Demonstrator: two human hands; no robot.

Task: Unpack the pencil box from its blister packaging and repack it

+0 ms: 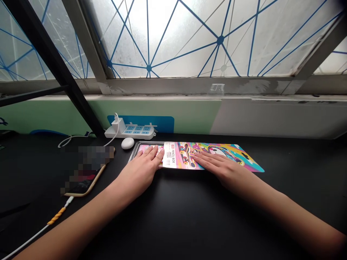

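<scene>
A long, flat, brightly printed pencil box lies on the black desk, crosswise in front of me. Its white label reads "PENCIL BOX". At the left end, a clear plastic edge sticks out from under the printed part. My left hand rests on this end with its fingers stretched out flat, just left of the label. On the cartoon-printed right part lies my right hand, palm down and fingers extended. Both hands cover some of the print.
A phone with a charging cable lies to the left. Behind the box stand a white power strip with a plugged-in charger and a small white rounded object. A clear cup sits on the window ledge.
</scene>
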